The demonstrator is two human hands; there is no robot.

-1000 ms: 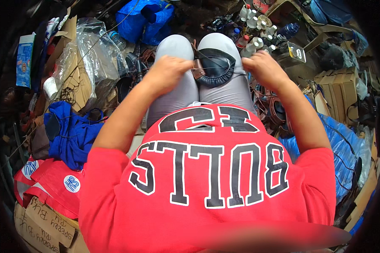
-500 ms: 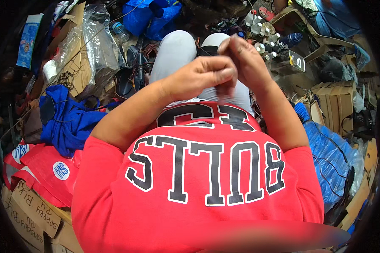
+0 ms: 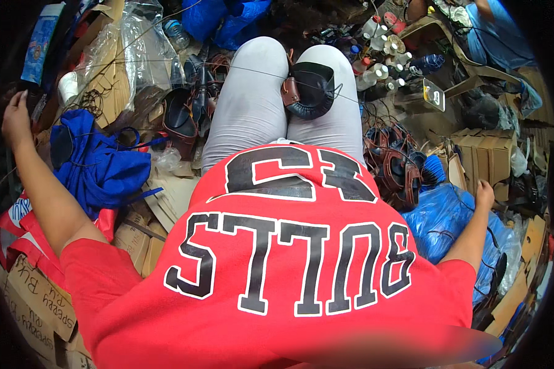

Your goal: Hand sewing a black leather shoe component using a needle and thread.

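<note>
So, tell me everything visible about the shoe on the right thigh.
The shoe looks leathery: rounded and black, with a pleated edge along its near side and a brown section on its left. It rests on the grey-clad right thigh, toward the knee end. Thin thread loops at its right side. Neither the left hand nor the right hand touches it.

Your left hand [image 3: 17, 120] and right hand [image 3: 485, 194] are far apart.
A black-and-brown shoe [image 3: 314, 92] sits at your knees [image 3: 261, 55].

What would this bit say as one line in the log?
left hand: out wide, near blue packet | right hand: out wide, near cardboard boxes | shoe: on right leg | thread: across left leg | grip: unclear
</note>
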